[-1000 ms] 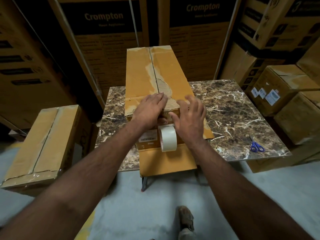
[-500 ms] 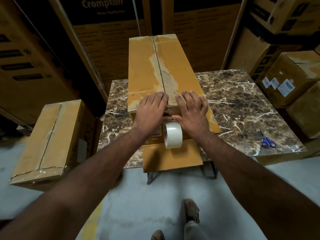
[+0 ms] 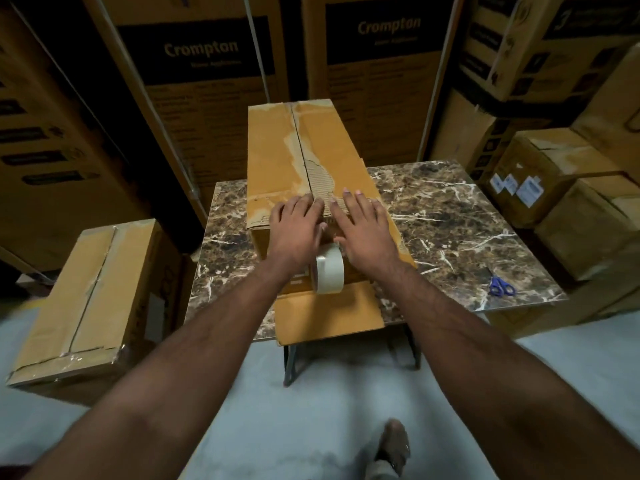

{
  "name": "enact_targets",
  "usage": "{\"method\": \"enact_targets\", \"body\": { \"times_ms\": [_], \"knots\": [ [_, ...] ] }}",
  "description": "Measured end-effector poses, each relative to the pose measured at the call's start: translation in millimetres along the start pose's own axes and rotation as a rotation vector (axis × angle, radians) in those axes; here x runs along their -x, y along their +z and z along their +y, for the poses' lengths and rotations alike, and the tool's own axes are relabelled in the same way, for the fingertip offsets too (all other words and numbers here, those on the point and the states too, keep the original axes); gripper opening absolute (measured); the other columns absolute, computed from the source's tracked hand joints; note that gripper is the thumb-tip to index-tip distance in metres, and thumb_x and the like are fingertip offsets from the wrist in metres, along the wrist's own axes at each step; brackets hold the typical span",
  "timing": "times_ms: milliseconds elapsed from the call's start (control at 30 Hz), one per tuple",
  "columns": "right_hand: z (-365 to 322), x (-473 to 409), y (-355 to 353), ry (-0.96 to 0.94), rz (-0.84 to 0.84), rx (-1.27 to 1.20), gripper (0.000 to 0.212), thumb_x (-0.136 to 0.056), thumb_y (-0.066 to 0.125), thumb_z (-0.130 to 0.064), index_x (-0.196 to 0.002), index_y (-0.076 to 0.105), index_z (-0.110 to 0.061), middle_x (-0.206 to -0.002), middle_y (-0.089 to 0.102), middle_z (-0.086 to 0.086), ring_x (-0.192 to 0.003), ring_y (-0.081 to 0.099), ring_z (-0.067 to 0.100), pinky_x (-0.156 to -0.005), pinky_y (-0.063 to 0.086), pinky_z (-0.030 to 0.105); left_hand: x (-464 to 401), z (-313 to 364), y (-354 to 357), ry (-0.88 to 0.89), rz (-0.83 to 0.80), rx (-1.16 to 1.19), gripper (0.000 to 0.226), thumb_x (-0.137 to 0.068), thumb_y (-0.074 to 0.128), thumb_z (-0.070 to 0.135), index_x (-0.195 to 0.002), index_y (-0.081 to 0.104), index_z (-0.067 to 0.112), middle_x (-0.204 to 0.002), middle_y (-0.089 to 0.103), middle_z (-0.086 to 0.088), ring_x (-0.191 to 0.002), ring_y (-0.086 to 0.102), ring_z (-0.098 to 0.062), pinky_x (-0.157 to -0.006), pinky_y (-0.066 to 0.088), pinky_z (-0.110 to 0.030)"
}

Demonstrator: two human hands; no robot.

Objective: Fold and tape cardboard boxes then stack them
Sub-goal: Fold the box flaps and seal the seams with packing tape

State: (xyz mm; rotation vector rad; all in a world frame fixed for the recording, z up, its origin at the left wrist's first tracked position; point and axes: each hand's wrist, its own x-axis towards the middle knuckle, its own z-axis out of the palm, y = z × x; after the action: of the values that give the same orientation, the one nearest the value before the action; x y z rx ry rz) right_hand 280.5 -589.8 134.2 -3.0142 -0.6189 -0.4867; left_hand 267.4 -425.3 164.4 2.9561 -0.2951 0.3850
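Note:
A long cardboard box (image 3: 277,157) lies on the marble table (image 3: 450,216), its top flaps meeting along a torn centre seam. My left hand (image 3: 296,230) and my right hand (image 3: 363,226) press flat on the near end of the top, one on each side of the seam, fingers straight. A roll of pale tape (image 3: 329,270) hangs against the box's near face just below my hands. The near bottom flap (image 3: 325,315) juts out over the table's front edge.
Blue scissors (image 3: 501,287) lie near the table's front right corner. A taped cardboard box (image 3: 90,292) stands on the floor to the left. Tall printed cartons (image 3: 207,81) wall the back, and stacked boxes (image 3: 554,174) crowd the right. My foot (image 3: 393,445) shows on the grey floor.
Both hands have spread slightly apart and flattened on the box top. The view has shifted; the tape roll still hangs at the near face.

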Motion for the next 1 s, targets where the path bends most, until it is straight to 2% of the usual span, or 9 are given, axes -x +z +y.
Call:
{"method": "enact_targets", "body": {
  "times_ms": [133,267,367,500,567,700,833,900,1000],
  "knots": [
    [-2,32,-4,0.111,0.115,-0.254,0.068,-0.099,0.057,-0.024,-0.158,0.025,-0.02,-0.166,0.019,0.011,-0.153,0.015,0.03,-0.122,0.013,0.05,14,38,-6,0.02,0.142,0.17,0.032,-0.098,0.053,0.02,-0.127,0.063,0.015,-0.131,0.06,-0.005,-0.123,0.05,-0.023,-0.11,0.033,-0.041],
    [7,62,12,0.282,0.103,-0.428,0.077,-0.088,0.067,-0.017,-0.154,0.027,-0.021,-0.159,0.032,0.01,-0.146,0.03,0.03,-0.118,0.03,0.053,21,76,12,0.147,0.206,0.186,0.027,-0.091,0.054,0.021,-0.111,0.07,0.014,-0.113,0.067,-0.003,-0.108,0.057,-0.023,-0.094,0.042,-0.04],
    [63,93,27,0.428,0.006,-0.433,0.071,-0.082,0.072,-0.023,-0.145,0.04,-0.021,-0.144,0.049,0.006,-0.133,0.044,0.027,-0.111,0.039,0.046,14,132,42,0.242,0.024,0.211,0.034,-0.09,0.046,0.026,-0.114,0.068,0.017,-0.111,0.067,-0.003,-0.105,0.058,-0.023,-0.09,0.044,-0.041],
    [155,139,40,0.613,-0.134,-0.326,0.041,-0.093,0.052,-0.021,-0.133,0.056,-0.014,-0.125,0.063,0.012,-0.118,0.057,0.033,-0.101,0.045,0.045,2,211,90,0.371,-0.285,0.226,0.033,-0.092,0.044,0.028,-0.113,0.067,0.016,-0.113,0.066,-0.009,-0.106,0.059,-0.03,-0.09,0.045,-0.042],
    [188,158,45,0.669,-0.168,-0.317,0.042,-0.09,0.043,-0.021,-0.125,0.062,-0.008,-0.116,0.066,0.02,-0.11,0.061,0.038,-0.094,0.047,0.043,0,234,109,0.395,-0.39,0.253,0.036,-0.092,0.043,0.031,-0.113,0.068,0.017,-0.115,0.067,-0.009,-0.109,0.059,-0.03,-0.093,0.045,-0.041],
    [251,173,64,0.777,-0.262,-0.258,0.049,-0.094,0.052,-0.006,-0.14,0.056,-0.02,-0.114,0.062,0.019,-0.106,0.062,0.035,-0.087,0.052,0.039,-14,264,132,0.394,-0.5,0.289,0.042,-0.092,0.038,0.039,-0.112,0.07,0.023,-0.119,0.067,-0.005,-0.111,0.059,-0.026,-0.095,0.047,-0.04],
    [281,169,90,0.759,-0.31,-0.24,0.032,-0.096,0.056,-0.008,-0.128,0.062,-0.012,-0.121,0.059,0.011,-0.104,0.061,0.025,-0.08,0.048,0.028,-23,267,152,0.327,-0.549,0.34,0.031,-0.096,0.05,0.028,-0.116,0.072,0.024,-0.121,0.07,-0.004,-0.111,0.061,-0.025,-0.095,0.049,-0.04],
    [283,166,100,0.73,-0.306,-0.284,0.037,-0.092,0.058,-0.001,-0.128,0.062,-0.011,-0.117,0.059,0.014,-0.103,0.06,0.029,-0.078,0.043,0.03,-25,264,160,0.288,-0.578,0.323,0.032,-0.095,0.048,0.028,-0.115,0.071,0.021,-0.118,0.07,-0.008,-0.11,0.061,-0.028,-0.094,0.049,-0.04],
    [284,165,111,0.656,-0.343,-0.317,0.051,-0.088,0.058,0.003,-0.135,0.056,-0.016,-0.124,0.058,0.014,-0.109,0.057,0.032,-0.089,0.05,0.038,-26,264,166,0.22,-0.618,0.298,0.032,-0.097,0.05,0.026,-0.121,0.069,0.015,-0.12,0.068,-0.012,-0.11,0.06,-0.031,-0.093,0.049,-0.041]
  ]
}}
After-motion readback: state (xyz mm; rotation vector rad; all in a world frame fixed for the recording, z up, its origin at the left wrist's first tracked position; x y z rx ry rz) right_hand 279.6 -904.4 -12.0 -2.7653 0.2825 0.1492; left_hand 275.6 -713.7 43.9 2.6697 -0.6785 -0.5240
